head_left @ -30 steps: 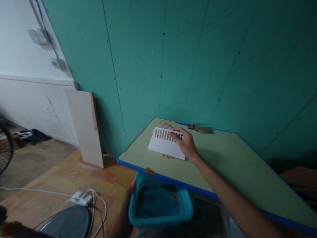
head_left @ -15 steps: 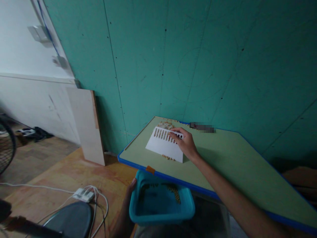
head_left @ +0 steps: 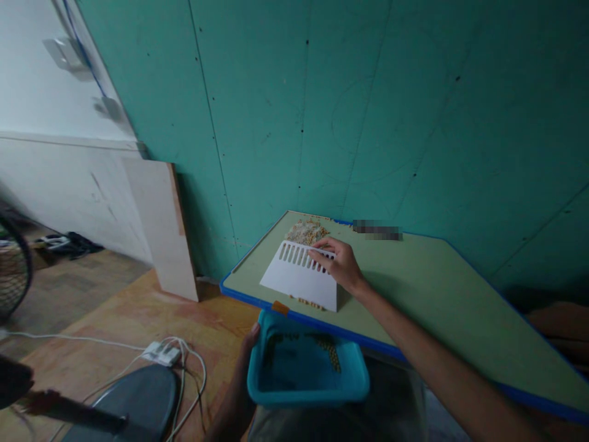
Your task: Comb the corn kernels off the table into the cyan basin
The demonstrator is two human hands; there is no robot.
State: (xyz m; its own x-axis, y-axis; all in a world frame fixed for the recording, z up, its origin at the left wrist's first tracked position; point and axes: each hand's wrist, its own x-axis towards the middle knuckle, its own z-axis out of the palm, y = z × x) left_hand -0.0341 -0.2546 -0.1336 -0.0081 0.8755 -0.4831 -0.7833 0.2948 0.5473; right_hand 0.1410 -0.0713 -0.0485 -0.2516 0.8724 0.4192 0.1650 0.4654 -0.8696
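Note:
My right hand (head_left: 343, 265) is closed on the slotted top edge of a white slotted scraper (head_left: 299, 279), which leans on the green tabletop. A short row of yellowish beans (head_left: 307, 302) lies along the scraper's lower edge, close to the table's near side. Behind it sits a pile of beans mixed with pale grains (head_left: 304, 231). Below the table edge, my left hand (head_left: 248, 351) grips the left side of a blue plastic tub (head_left: 313, 398). Beans (head_left: 333, 356) lie inside the tub, in its corners; most of my left fingers are hidden behind its wall.
The green table (head_left: 423, 288) has a blue rim and an orange patch (head_left: 280, 308) at its near edge. A dark, partly pixelated object (head_left: 377, 231) lies at the back. Left are a leaning board (head_left: 168, 233), a power strip (head_left: 161, 353) with white cables, and a grey round base (head_left: 133, 405).
The scraper has come nearer to the table's front edge, with beans along its lower edge. More of the pile behind it shows. My left hand still holds the tub.

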